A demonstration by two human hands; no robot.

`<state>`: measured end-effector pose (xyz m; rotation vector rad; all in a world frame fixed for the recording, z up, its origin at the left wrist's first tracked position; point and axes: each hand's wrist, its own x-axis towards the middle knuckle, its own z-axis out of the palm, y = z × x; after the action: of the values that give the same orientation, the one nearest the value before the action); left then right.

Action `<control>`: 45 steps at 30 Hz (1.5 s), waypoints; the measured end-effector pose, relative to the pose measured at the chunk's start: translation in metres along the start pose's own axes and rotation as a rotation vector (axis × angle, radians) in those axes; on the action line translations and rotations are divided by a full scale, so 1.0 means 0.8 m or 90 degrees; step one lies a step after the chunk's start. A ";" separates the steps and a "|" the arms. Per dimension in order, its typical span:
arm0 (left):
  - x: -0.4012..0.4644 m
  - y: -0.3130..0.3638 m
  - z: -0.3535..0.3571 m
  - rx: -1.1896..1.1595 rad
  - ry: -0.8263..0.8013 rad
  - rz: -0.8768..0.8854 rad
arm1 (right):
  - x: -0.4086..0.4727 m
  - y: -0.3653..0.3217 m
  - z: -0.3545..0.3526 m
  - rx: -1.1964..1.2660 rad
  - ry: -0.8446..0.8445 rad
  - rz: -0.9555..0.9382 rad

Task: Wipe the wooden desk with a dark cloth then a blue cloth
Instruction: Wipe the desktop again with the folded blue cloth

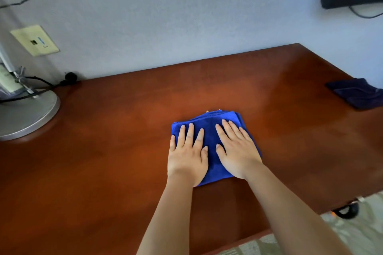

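I see my left hand (187,154) and right hand (236,151) pressing flat, fingers straight, on the folded blue cloth (211,128) mid-desk (103,172), while the dark cloth (358,93) lies far right, cut off at the frame edge.

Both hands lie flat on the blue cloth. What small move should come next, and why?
Probably slide the blue cloth toward the lamp base. Left hand and right hand already press it flat mid-desk, and the dark cloth lies aside.
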<state>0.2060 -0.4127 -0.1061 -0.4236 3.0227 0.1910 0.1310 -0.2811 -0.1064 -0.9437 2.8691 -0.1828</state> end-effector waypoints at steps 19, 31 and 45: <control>0.123 -0.020 -0.014 -0.020 0.019 -0.111 | 0.147 0.020 -0.013 -0.016 0.038 -0.098; 0.045 -0.004 -0.005 -0.021 0.012 -0.094 | 0.060 0.007 -0.009 -0.012 0.021 -0.077; -0.029 0.003 0.007 -0.037 0.014 -0.052 | -0.017 -0.006 0.009 -0.029 0.052 -0.048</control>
<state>0.2280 -0.4035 -0.1093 -0.5567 3.0206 0.2699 0.1461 -0.2774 -0.1115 -1.0773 2.9254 -0.1663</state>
